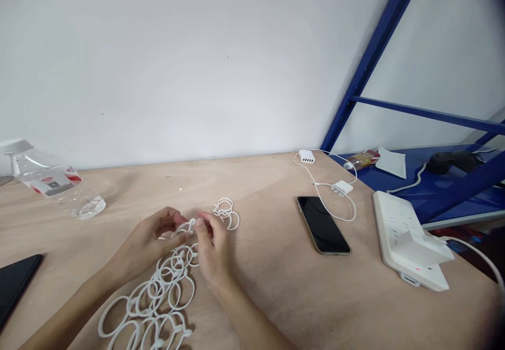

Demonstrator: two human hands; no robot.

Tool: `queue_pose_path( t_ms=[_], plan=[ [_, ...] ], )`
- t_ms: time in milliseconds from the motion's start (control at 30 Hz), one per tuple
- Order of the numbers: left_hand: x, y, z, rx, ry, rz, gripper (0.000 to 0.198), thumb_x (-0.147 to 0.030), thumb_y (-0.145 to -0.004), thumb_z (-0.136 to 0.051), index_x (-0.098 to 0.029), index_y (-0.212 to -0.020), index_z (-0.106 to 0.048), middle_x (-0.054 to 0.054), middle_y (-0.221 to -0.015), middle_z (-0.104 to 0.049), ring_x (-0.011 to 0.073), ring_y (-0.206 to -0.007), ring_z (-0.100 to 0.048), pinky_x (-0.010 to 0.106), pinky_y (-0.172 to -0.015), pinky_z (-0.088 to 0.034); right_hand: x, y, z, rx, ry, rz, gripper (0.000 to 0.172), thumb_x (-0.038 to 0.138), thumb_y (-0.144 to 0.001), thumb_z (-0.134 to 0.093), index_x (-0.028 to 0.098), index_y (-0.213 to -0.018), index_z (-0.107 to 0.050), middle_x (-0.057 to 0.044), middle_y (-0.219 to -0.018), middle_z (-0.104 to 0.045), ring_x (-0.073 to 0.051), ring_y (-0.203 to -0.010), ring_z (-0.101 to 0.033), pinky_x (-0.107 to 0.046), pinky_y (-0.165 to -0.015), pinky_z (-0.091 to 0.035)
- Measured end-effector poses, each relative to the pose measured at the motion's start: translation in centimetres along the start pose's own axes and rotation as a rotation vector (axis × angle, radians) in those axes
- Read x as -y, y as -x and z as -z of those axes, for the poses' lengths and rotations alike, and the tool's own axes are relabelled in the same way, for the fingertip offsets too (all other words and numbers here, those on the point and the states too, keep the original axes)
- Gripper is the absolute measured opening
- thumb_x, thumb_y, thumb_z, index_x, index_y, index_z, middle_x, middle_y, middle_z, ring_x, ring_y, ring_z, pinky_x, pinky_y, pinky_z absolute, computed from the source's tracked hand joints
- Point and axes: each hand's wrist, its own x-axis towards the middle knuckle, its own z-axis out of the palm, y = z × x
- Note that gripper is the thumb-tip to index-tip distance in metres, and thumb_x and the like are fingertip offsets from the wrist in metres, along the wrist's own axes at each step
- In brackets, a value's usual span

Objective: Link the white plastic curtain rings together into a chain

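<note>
Both hands meet over the wooden table, working on a thin white plastic ring [182, 228] with a small knob at its joint. My left hand [152, 237] has its thumb and fingers closed on the ring's left side. Thumb and forefinger of my right hand [215, 247] pinch it by the knob. Below them lies a loose chain of several linked white rings [158, 287], spread towards the table's front. A small cluster of white rings [226, 210] rests just beyond my right fingertips. Fingers partly hide the held ring, and I cannot tell whether it is linked to the chain.
A clear plastic bottle [59, 182] leans at the left, above a dark tablet-like slab [18, 281]. To the right lie a phone [323, 225], a white USB hub [306, 156] with a cable, and a power strip [408, 239]. A blue metal frame [363, 66] stands beyond.
</note>
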Motion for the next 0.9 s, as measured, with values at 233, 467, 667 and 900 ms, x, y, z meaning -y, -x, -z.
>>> queue_pose_path(
  t_ms=[233, 467, 667, 900],
  plan=[
    [0.6, 2.0, -0.2, 0.103, 0.252, 0.067, 0.026, -0.039, -0.082, -0.066, -0.021, -0.090, -0.050, 0.003, -0.092, -0.064, 0.0180, -0.083, -0.062, 0.029, -0.068, -0.053, -0.2, 0.4, -0.1, 0.154, 0.041, 0.011, 0.020, 0.026, -0.088, -0.053, 0.016, -0.080, -0.068, -0.005, -0.078, -0.069, -0.017, -0.073, -0.063, -0.026, -0.066, -0.047],
    [0.3, 1.4, 0.8, 0.168, 0.189, 0.057, 0.026, -0.043, -0.082, -0.063, -0.022, -0.093, -0.055, 0.005, -0.093, -0.066, 0.0233, -0.090, -0.064, 0.035, -0.074, -0.054, 0.0, 0.7, 0.0, 0.183, 0.129, 0.055, 0.020, 0.026, -0.091, -0.049, 0.017, -0.084, -0.066, -0.004, -0.078, -0.068, -0.016, -0.073, -0.062, -0.025, -0.066, -0.047],
    [-3.7, -1.6, 0.6, -0.022, -0.283, -0.037, 0.029, -0.047, -0.077, -0.058, -0.021, -0.088, -0.065, 0.004, -0.090, -0.070, 0.0249, -0.089, -0.063, 0.034, -0.081, -0.049, 0.8, 1.0, 0.1, 0.216, 0.338, 0.340, 0.014, 0.013, -0.076, -0.058, 0.019, -0.080, -0.070, -0.006, -0.083, -0.066, -0.021, -0.089, -0.061, -0.030, -0.080, -0.047],
    [-7.1, -6.1, -4.7, 0.280, -0.721, -0.004, 0.031, -0.041, -0.077, -0.051, -0.019, -0.058, -0.064, 0.001, -0.055, -0.061, 0.0172, -0.056, -0.056, 0.025, -0.052, -0.036, 0.7, 1.4, -0.2, 0.218, 0.432, 0.318, 0.012, 0.013, -0.064, -0.056, 0.017, -0.066, -0.066, -0.004, -0.061, -0.065, -0.018, -0.057, -0.059, -0.026, -0.056, -0.044]
  ],
)
